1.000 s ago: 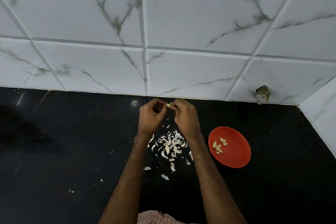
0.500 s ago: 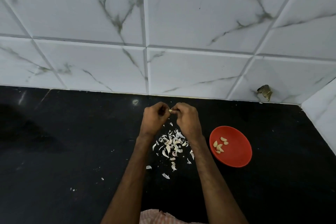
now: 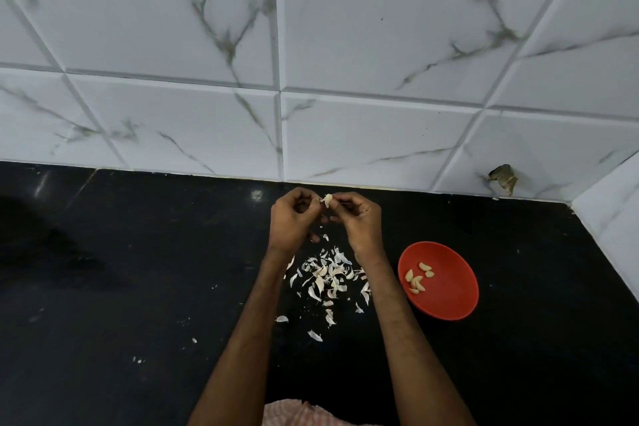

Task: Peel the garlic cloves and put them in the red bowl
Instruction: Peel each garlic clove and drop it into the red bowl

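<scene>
— Garlic clove (image 3: 327, 200): where is it?
— Left of the red bowl (image 3: 449, 304) and farther from me, held above the table (image 3: 138, 270) between both hands. My left hand (image 3: 294, 221) has its fingers curled round one end, and my right hand (image 3: 359, 221) pinches the other.
— And the skins?
— A loose heap of peels (image 3: 328, 278) lies on the table just left of the bowl. Several peeled cloves (image 3: 416, 279) sit inside the bowl, toward its left side.
</scene>
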A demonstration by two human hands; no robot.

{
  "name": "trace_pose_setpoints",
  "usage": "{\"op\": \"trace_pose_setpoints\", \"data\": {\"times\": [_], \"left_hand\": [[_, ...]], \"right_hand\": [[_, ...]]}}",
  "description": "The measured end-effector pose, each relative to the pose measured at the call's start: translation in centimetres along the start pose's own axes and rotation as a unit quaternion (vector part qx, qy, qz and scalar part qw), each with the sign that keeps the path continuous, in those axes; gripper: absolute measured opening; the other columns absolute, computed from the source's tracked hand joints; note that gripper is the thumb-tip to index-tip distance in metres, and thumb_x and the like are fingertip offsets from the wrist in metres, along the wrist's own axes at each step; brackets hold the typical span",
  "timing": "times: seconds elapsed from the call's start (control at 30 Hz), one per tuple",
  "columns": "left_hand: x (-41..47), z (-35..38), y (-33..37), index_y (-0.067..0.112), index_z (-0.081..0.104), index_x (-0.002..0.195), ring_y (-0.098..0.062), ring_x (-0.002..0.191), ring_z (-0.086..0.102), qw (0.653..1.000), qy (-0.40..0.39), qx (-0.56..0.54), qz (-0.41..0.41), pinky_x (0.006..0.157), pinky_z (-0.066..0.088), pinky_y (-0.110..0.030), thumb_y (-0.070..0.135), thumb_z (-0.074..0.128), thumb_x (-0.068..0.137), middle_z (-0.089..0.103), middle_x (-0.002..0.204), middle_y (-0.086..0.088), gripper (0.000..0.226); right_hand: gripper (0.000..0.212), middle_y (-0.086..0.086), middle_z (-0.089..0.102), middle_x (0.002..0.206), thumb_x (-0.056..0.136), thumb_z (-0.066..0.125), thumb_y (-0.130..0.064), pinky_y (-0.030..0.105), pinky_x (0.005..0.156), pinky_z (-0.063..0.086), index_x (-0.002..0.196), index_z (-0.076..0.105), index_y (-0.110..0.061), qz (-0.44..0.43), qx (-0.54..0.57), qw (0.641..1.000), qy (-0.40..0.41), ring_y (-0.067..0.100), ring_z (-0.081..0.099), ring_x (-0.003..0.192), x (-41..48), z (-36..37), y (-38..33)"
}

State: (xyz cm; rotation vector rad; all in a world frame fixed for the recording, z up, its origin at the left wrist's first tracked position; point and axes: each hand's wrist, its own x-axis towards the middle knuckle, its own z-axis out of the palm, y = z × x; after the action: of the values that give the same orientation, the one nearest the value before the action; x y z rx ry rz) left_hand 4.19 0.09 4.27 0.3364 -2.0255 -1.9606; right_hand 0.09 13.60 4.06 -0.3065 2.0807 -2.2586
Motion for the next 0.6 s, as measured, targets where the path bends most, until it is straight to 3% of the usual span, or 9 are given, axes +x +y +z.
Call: {"op": "trace_pose_setpoints", "data": {"times": [0.17, 0.27, 0.33, 0.5, 0.6], "left_hand": [[0.0, -0.2, -0.1, 0.013, 0.066, 0.094, -0.021, 0.062, 0.071, 0.998, -0.018, 0.057, 0.011, 0.044, 0.056, -0.034, 0.017, 0.063, 0.099, 0.072, 0.077, -0.005, 0.007], [0.4, -0.1, -0.2, 0.016, 0.07, 0.091, -0.017, 0.066, 0.07, 0.986, -0.03, 0.152, 0.066, 0.061, 0.06, -0.042, 0.028, 0.06, 0.1, 0.072, 0.077, 0.001, 0.018], [0.3, 0.1, 0.0, 0.018, 0.069, 0.094, -0.012, 0.07, 0.07, 0.982, -0.028, 0.168, 0.081, 0.065, 0.06, -0.039, 0.036, 0.064, 0.098, 0.072, 0.08, 0.005, 0.018], [0.2, 0.8, 0.5, 0.017, 0.067, 0.1, -0.008, 0.073, 0.072, 0.984, 0.004, 0.143, 0.107, 0.068, 0.061, -0.029, 0.023, 0.071, 0.094, 0.073, 0.085, 0.007, 0.009], [0.5, 0.8, 0.2, 0.013, 0.07, 0.097, -0.008, 0.072, 0.072, 0.984, 0.031, 0.144, 0.102, 0.07, 0.062, -0.03, 0.015, 0.069, 0.094, 0.073, 0.083, 0.007, 0.003]], "right_hand": [[0.014, -0.007, 0.076, 0.083, 0.089, 0.073, -0.006, 0.027, 0.067, 0.059, 0.089, 0.074, -0.019, 0.018, 0.021, 0.999, 0.02, 0.008, 0.071, 0.082, 0.0, 0.0, -0.3], [0.011, -0.005, 0.076, 0.082, 0.091, 0.072, -0.007, 0.027, 0.064, 0.059, 0.09, 0.073, -0.018, 0.028, 0.01, 0.999, 0.027, 0.008, 0.072, 0.079, 0.2, 0.1, -0.2], [0.008, -0.001, 0.076, 0.085, 0.091, 0.072, -0.007, 0.028, 0.062, 0.059, 0.091, 0.074, -0.015, 0.024, -0.006, 0.999, 0.032, 0.01, 0.072, 0.08, 0.2, 0.0, -0.1], [0.004, 0.003, 0.073, 0.088, 0.089, 0.075, -0.007, 0.046, 0.065, 0.061, 0.091, 0.074, -0.01, -0.037, -0.137, 0.989, 0.039, 0.021, 0.071, 0.077, 0.6, -0.2, 0.6], [0.005, -0.001, 0.069, 0.089, 0.088, 0.075, -0.005, 0.039, 0.069, 0.061, 0.09, 0.074, -0.008, -0.117, -0.201, 0.972, 0.014, 0.014, 0.069, 0.08, 0.6, -0.2, 0.4]]}}
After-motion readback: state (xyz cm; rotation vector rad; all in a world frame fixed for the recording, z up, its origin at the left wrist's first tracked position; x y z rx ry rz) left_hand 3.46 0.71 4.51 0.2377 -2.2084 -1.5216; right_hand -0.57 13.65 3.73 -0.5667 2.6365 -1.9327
